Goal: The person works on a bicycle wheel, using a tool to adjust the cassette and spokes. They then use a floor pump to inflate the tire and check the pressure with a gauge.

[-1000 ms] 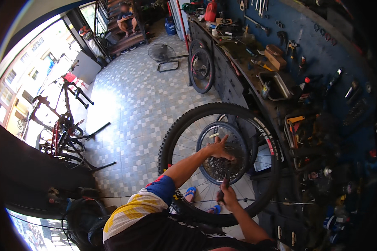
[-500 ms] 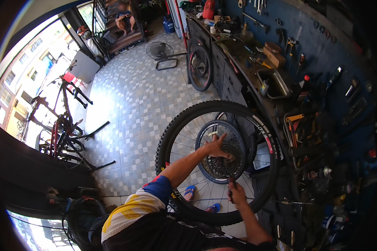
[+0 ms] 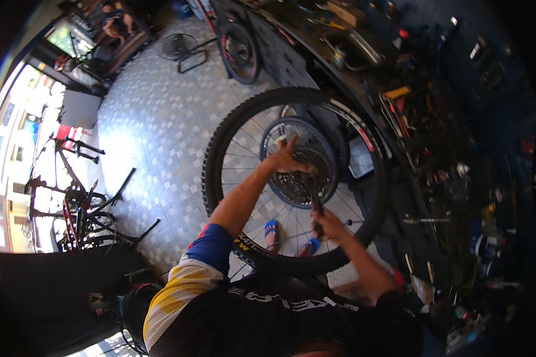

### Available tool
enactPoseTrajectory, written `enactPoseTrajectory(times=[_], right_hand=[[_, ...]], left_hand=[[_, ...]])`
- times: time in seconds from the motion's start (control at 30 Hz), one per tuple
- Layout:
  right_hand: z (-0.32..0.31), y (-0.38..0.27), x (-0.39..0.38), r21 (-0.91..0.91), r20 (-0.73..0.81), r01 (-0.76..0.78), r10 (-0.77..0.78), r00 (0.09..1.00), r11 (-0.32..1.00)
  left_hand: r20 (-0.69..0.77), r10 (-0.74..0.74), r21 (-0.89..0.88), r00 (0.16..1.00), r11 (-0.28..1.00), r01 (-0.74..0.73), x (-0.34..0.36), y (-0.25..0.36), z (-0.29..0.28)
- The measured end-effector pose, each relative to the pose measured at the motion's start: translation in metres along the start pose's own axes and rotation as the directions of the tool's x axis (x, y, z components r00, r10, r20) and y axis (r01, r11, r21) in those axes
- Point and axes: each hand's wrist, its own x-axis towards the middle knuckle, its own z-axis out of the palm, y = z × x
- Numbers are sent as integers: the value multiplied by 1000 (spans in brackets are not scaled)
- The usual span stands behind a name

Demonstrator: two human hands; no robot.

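A black bicycle wheel with a knobby tyre stands upright in front of me. My left hand rests on the round cassette and hub at the wheel's centre, fingers spread over it. My right hand is closed around the dark handle of a long tool that runs up to the cassette. Thin spokes fan out around both hands. My feet in blue sandals show through the wheel on the tiled floor.
A cluttered workbench with tools runs along the right, backed by a blue tool wall. Another wheel leans against the bench. A floor fan stands farther off. A red bicycle stands at left. A person sits on a bench near the doorway.
The view has tilted and come closer to the wheel. My right hand has shifted slightly on the tool handle; my left hand has stayed on the cassette.
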Motion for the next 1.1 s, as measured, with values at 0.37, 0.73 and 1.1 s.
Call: enactPoseTrajectory(times=[0.37, 0.73, 1.1], right_hand=[[-53, -51, -16, -294, -16, 99, -108, 994, 951], [189, -11, 54, 596, -331, 254, -56, 942, 762], [-94, -77, 2, -427, -24, 38, -54, 998, 903]], left_hand=[[-48, 29, -71, 998, 997, -32, -9, -3, 8], [-23, 42, -100, 999, 994, -44, -6, -1, 4], [-19, 55, -30, 998, 998, -56, -2, 3, 3]])
